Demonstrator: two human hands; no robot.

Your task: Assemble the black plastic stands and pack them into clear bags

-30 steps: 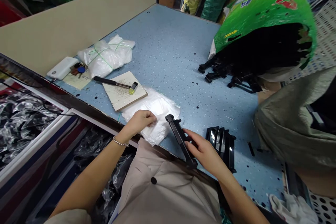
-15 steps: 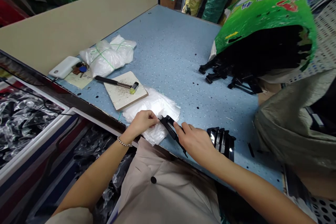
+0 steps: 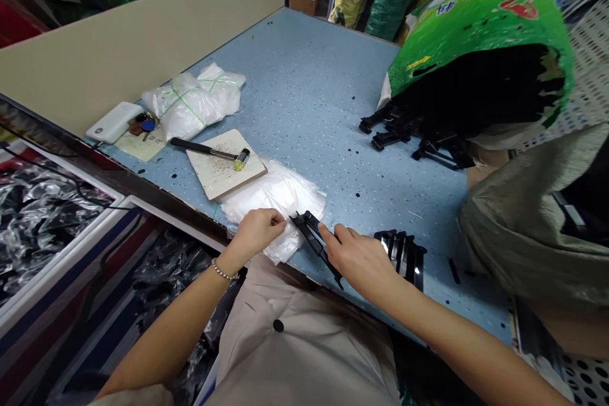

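Observation:
My left hand [image 3: 257,233] pinches the edge of a stack of clear plastic bags [image 3: 273,193] lying on the table. My right hand [image 3: 356,259] is shut on a black plastic ribbed part [image 3: 314,246], and the part's far end nearly reaches my left fingertips. Just right of my right hand lies a stack of similar black parts [image 3: 402,257], partly hidden behind it. A small mallet with a yellow head [image 3: 207,150] rests on a pale square board [image 3: 226,165], beyond the bags.
The blue speckled table [image 3: 304,76] ends at a beige partition [image 3: 143,32]. A tied bag bundle [image 3: 188,104], a white power bank [image 3: 111,122] and keys sit by it. A green sack [image 3: 480,25] spills black parts [image 3: 409,139]. A bin of black plastic [image 3: 42,216] is at left.
The black part has moved left and flattened toward the bags, its end now near my left fingertips. My right hand moved left with it, and my left hand slid slightly down the bag edge.

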